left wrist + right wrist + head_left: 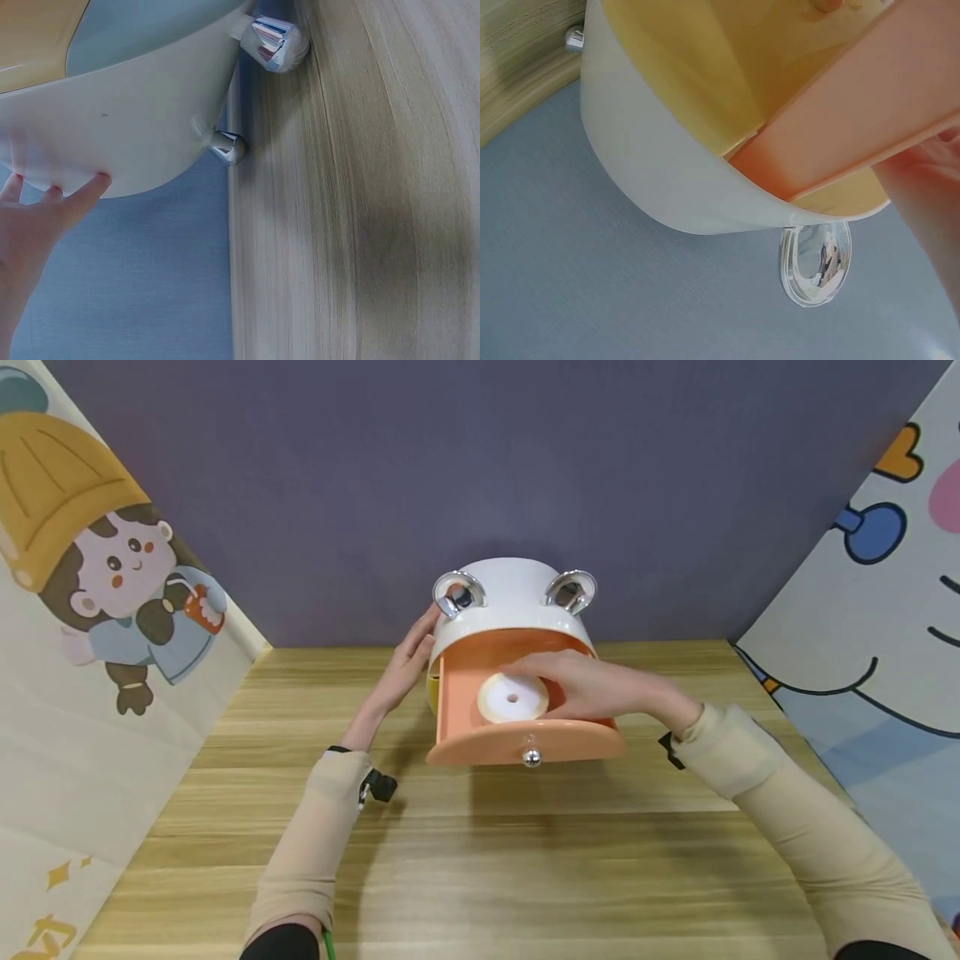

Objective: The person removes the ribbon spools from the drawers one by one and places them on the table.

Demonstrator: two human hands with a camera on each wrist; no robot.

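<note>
A silver knob (532, 757) fronts a peach drawer (480, 745) that juts toward the worktop's (525, 877) near edge; inside, the right hand's (588, 683) grip curls around a white roll (498, 695). The left hand (408, 660), its grip relaxed and holding nothing, touches the side of a white, chrome-ringed container (513, 597) standing near the worktop's far edge, with a blue-grey wall (450, 468) behind.

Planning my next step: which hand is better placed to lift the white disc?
Likely the right hand: it's inside the drawer, at the white disc. The left hand is outside, touching the side of the white container.
</note>
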